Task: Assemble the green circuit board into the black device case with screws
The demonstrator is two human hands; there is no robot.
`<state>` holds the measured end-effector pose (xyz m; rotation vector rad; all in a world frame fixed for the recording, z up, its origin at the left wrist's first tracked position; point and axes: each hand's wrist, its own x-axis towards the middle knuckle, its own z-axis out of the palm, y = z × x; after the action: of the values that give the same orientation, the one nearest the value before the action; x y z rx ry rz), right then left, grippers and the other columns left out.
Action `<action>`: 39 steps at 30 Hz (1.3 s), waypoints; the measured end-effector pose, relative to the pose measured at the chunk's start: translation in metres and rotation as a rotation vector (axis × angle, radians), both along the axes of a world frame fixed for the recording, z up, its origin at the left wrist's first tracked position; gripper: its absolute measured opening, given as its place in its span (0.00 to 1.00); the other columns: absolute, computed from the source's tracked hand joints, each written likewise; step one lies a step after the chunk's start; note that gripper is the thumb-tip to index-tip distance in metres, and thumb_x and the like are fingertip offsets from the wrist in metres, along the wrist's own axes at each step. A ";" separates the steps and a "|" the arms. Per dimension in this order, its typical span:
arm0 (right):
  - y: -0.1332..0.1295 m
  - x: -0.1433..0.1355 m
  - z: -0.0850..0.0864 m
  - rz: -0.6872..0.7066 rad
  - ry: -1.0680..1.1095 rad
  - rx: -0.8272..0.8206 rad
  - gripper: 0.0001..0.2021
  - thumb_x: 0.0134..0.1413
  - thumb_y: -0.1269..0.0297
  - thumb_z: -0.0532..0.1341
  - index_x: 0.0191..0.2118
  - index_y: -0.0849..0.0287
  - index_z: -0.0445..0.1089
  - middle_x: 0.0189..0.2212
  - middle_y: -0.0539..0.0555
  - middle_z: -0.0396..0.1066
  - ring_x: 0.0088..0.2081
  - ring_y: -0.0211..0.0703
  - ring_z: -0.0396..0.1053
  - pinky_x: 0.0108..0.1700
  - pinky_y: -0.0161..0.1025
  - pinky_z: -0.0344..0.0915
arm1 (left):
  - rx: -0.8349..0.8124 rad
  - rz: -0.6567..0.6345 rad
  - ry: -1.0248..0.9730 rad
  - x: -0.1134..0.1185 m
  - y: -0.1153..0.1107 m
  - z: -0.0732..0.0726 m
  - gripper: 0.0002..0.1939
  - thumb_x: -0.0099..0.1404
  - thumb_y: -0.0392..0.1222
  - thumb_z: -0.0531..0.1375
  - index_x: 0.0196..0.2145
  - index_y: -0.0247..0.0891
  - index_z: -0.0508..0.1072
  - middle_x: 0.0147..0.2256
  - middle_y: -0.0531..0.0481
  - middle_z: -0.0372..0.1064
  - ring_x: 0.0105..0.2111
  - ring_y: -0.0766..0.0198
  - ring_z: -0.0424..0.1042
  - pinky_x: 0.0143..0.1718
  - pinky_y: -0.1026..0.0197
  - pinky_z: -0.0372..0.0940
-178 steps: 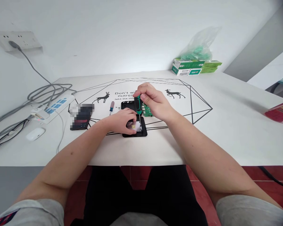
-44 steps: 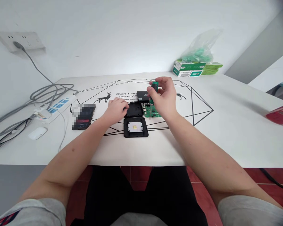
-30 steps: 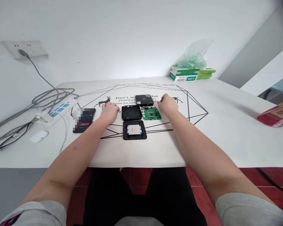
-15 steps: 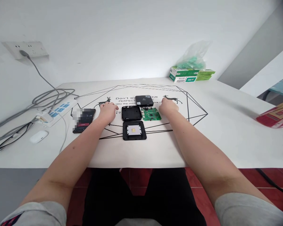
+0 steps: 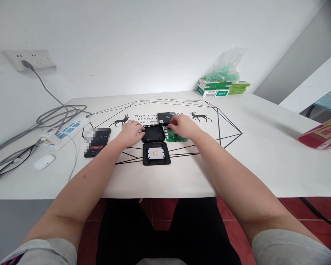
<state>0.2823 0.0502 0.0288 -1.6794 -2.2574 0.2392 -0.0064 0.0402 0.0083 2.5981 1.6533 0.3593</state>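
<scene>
My left hand [image 5: 130, 133] rests at the left edge of a shallow black plastic case shell [image 5: 153, 133], its fingers partly spread. Over a green circuit board [image 5: 177, 136], my right hand [image 5: 184, 126] has its fingers drawn together; whatever they hold, if anything, is hidden. That hand also covers part of a black lid [image 5: 164, 117] with a small white label, lying behind the board. Nearest to me lies a black square base [image 5: 146, 159] carrying a pale metal plate [image 5: 156, 153] with a yellowish square in its middle.
A phone [image 5: 100, 141], a white earbud case [image 5: 44, 162], glasses [image 5: 15, 162] and a power strip [image 5: 73, 129] with grey cables lie on the left. Green-and-white boxes [image 5: 213, 88] under a plastic bag [image 5: 224, 66] stand at the back. A red package [image 5: 321, 134] sits far right.
My right hand has moved left, from beside the circuit board to over it and the lid's edge. My left hand has shifted right, up to the black shell.
</scene>
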 end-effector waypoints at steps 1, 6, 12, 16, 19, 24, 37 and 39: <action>-0.008 -0.007 0.003 0.191 0.024 -0.034 0.10 0.69 0.60 0.60 0.45 0.59 0.77 0.43 0.59 0.80 0.43 0.49 0.74 0.47 0.43 0.67 | -0.021 -0.084 -0.012 0.001 -0.003 0.002 0.20 0.76 0.51 0.56 0.57 0.44 0.81 0.61 0.41 0.75 0.67 0.43 0.62 0.68 0.38 0.57; -0.046 -0.038 0.010 0.671 -0.093 -0.154 0.12 0.59 0.54 0.70 0.39 0.57 0.76 0.40 0.56 0.77 0.37 0.46 0.71 0.37 0.40 0.59 | -0.244 -0.261 0.039 0.001 -0.016 0.012 0.36 0.70 0.68 0.62 0.66 0.44 0.75 0.73 0.42 0.62 0.76 0.40 0.47 0.74 0.39 0.50; -0.062 -0.054 0.009 0.701 -0.109 -0.176 0.10 0.54 0.63 0.68 0.42 0.58 0.76 0.39 0.55 0.77 0.36 0.44 0.70 0.35 0.40 0.58 | -0.365 -0.271 0.074 0.001 -0.017 0.018 0.37 0.64 0.69 0.68 0.63 0.47 0.78 0.72 0.43 0.64 0.75 0.40 0.53 0.75 0.40 0.49; -0.059 -0.055 0.009 0.693 -0.094 -0.156 0.12 0.50 0.65 0.67 0.42 0.58 0.73 0.36 0.54 0.75 0.34 0.44 0.68 0.34 0.40 0.58 | -0.398 -0.252 0.058 0.000 -0.014 0.017 0.34 0.60 0.68 0.71 0.59 0.50 0.81 0.73 0.47 0.63 0.76 0.39 0.52 0.76 0.41 0.48; -0.052 -0.044 0.015 0.680 -0.028 -0.161 0.12 0.46 0.66 0.69 0.38 0.57 0.71 0.38 0.54 0.74 0.36 0.44 0.68 0.37 0.39 0.61 | -0.412 -0.247 0.043 0.000 -0.013 0.017 0.38 0.59 0.69 0.71 0.61 0.48 0.79 0.74 0.46 0.61 0.77 0.39 0.50 0.76 0.42 0.49; -0.040 -0.012 0.030 0.478 -0.098 -0.421 0.11 0.44 0.66 0.68 0.35 0.54 0.67 0.31 0.47 0.70 0.31 0.41 0.64 0.32 0.40 0.58 | -0.453 -0.217 0.049 0.000 -0.016 0.018 0.44 0.62 0.71 0.68 0.68 0.47 0.74 0.77 0.45 0.56 0.78 0.40 0.46 0.77 0.42 0.48; -0.021 0.006 0.024 0.240 -0.216 -0.383 0.02 0.58 0.69 0.65 0.36 0.55 0.74 0.38 0.54 0.79 0.36 0.45 0.72 0.37 0.41 0.61 | -0.433 -0.233 0.023 -0.002 -0.015 0.014 0.40 0.67 0.68 0.64 0.70 0.46 0.74 0.76 0.46 0.57 0.79 0.42 0.45 0.78 0.41 0.47; -0.017 0.008 0.022 0.207 -0.249 -0.403 0.01 0.57 0.67 0.67 0.35 0.55 0.75 0.38 0.54 0.79 0.36 0.46 0.72 0.36 0.41 0.61 | -0.427 -0.232 0.013 -0.003 -0.014 0.012 0.40 0.66 0.69 0.65 0.69 0.48 0.75 0.76 0.47 0.58 0.79 0.41 0.47 0.77 0.41 0.49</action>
<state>0.2904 0.0331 0.0511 -1.7391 -2.7174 0.5994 -0.0090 0.0258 0.0207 2.4252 1.2424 -0.0218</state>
